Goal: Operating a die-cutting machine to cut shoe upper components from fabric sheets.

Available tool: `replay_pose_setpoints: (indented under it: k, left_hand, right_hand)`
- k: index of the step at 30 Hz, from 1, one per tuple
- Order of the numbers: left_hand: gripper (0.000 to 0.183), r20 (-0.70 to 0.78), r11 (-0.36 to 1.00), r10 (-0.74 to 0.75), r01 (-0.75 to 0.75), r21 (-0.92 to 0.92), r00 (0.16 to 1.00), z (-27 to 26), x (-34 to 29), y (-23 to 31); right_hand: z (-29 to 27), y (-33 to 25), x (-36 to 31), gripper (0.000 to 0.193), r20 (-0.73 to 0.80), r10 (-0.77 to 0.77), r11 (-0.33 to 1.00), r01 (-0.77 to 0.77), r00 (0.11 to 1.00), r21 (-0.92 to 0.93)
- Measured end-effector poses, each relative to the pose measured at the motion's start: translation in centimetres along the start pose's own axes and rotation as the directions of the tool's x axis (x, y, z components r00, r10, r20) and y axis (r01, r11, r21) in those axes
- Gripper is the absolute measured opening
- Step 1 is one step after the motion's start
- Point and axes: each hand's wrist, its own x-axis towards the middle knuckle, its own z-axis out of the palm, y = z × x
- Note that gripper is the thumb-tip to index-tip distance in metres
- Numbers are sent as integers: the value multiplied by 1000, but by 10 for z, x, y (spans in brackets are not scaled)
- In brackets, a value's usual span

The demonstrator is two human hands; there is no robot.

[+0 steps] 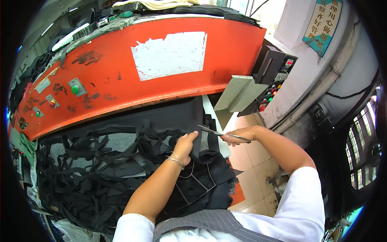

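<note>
My left hand, with bangles on its wrist, is closed on the edge of a black fabric sheet, its thumb on top. The sheet reaches back under the orange machine beam. My right hand grips metal scissors by the handles. Their blades point left, just beyond my left thumb and over the sheet's right edge. Whether the blades touch the fabric I cannot tell. Tangled black fabric strips lie in a heap left of my left hand.
A long orange machine beam with push buttons spans the far side. Beyond my right hand are a grey-white metal bracket and a control box with coloured buttons. A wire frame lies near me. Tiled floor shows at right.
</note>
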Motion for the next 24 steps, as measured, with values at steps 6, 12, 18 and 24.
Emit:
replay_pose_setpoints:
  k: [6,12,18,24]
  left_hand:
    - [23,20,899,153,-148,412,988,-11,17,5]
    - [21,138,985,-32,8,171,990,-18,8,20]
    - [26,216,923,-209,119,366,954,-7,13,-3]
    - [24,79,982,-162,152,115,984,-1,49,-1]
  right_hand:
    - [-9,-37,28,110,-79,-65,998,66,995,7]
    - [5,-50,11,87,-301,17,991,23,953,129]
    - [-7,-42,25,75,-253,-23,976,77,967,205]
    - [-22,-11,-4,75,-600,-183,974,229,779,0]
